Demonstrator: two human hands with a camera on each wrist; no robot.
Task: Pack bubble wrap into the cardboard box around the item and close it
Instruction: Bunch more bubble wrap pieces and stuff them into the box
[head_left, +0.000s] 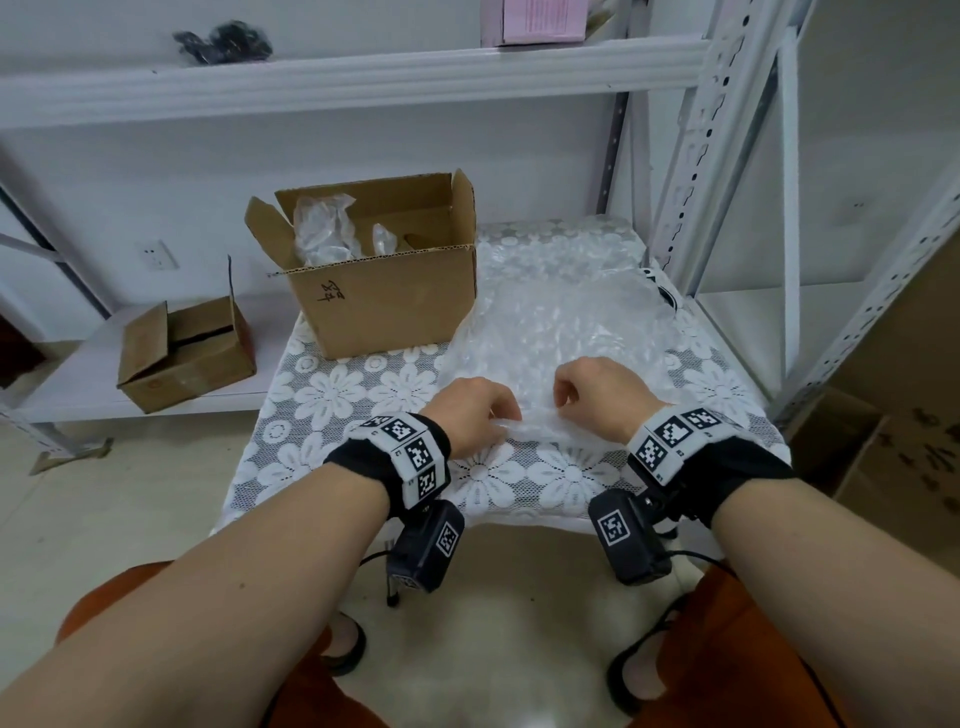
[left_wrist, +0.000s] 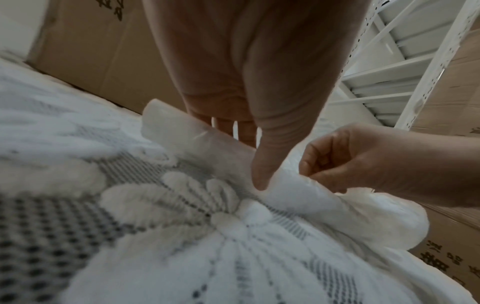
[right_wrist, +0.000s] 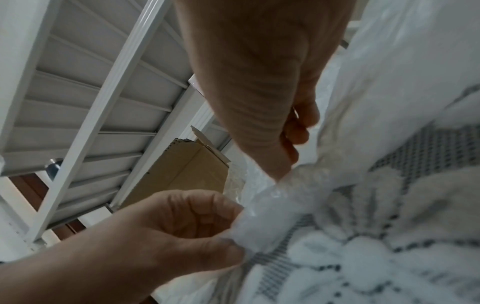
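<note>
An open cardboard box (head_left: 384, 296) stands at the back left of the table, with crumpled bubble wrap (head_left: 324, 234) showing inside; the item itself is hidden. A large clear bubble wrap sheet (head_left: 561, 322) lies spread to the right of the box. Its near edge is curled up into a roll (left_wrist: 197, 139) (right_wrist: 272, 205). My left hand (head_left: 506, 418) (left_wrist: 259, 181) (right_wrist: 233, 232) pinches this rolled edge between thumb and fingers. My right hand (head_left: 563, 395) (right_wrist: 283, 170) (left_wrist: 311, 172) holds the same edge a little further right, fingers curled.
The table carries a white floral lace cloth (head_left: 363, 395). A smaller cardboard box (head_left: 187, 358) sits on the low shelf to the left. White metal shelving (head_left: 727, 156) rises at the right, with stacked cartons (head_left: 909, 441) beyond it. A dark object (head_left: 667, 299) peeks from under the sheet.
</note>
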